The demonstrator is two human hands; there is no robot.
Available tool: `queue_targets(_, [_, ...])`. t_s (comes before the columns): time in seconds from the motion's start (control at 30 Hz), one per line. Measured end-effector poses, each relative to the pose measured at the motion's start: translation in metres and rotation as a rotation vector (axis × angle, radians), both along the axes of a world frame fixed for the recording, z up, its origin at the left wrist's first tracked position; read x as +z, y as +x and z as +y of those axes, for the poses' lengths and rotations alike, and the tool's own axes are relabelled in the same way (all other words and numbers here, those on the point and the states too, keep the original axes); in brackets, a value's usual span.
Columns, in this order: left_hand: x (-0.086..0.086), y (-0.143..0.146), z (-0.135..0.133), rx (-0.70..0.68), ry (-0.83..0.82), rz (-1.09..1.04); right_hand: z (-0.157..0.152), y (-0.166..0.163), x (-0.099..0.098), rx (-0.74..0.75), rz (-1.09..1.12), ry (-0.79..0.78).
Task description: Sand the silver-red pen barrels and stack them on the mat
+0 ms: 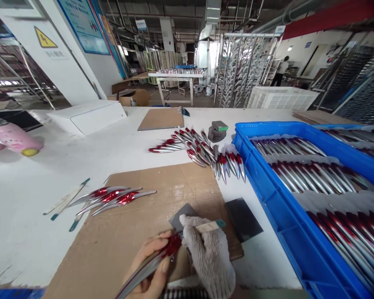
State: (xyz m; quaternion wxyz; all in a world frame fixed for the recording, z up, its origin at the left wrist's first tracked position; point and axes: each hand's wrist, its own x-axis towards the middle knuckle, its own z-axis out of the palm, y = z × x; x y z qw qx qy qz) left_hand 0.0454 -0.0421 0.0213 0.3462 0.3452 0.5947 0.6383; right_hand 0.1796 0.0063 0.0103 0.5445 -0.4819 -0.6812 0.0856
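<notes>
My left hand (149, 265), bare, is closed around a long chrome part with a red section (162, 255), held low over the cardboard sheet (127, 232). My right hand (208, 253) wears a knitted grey glove and grips a thin strip-like tool with a teal end (210, 226), its tip at the red section of the part. A small grey sheet (182, 216) lies just under the hands. Three similar chrome and red parts (112, 197) lie together on the cardboard to the left.
A blue crate (262, 182) at the right holds rows of chrome and red parts. A loose pile of such parts (202, 151) lies mid-table. Thin strips (68, 199) lie at left, a dark sheet (243, 218) by the crate, a white box (87, 116) and pink object (12, 137) further back.
</notes>
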Motion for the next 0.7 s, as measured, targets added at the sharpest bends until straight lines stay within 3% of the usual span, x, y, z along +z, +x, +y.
queue_targets(0.2, [0.003,0.006,-0.003,-0.003,0.025,0.013,-0.001,-0.009,-0.004,-0.012,0.056,-0.069])
queue_targets(0.33, [0.002,0.005,-0.003,0.018,0.073,0.028,0.013,0.013,0.002,0.073,0.167,-0.196])
queue_targets(0.43, [-0.001,-0.005,0.002,-0.005,-0.042,-0.024,0.025,0.036,0.002,0.118,0.256,-0.245])
queue_targets(0.57, [-0.014,-0.022,0.015,-0.137,-0.181,-0.273,0.015,0.04,-0.011,0.22,0.414,-0.31])
queue_targets(0.63, [-0.023,-0.029,0.019,-0.173,-0.198,-0.331,0.002,0.033,-0.02,0.255,0.466,-0.278])
queue_targets(0.7, [-0.03,-0.033,0.022,-0.183,-0.223,-0.309,-0.011,0.026,-0.027,0.211,0.347,-0.172])
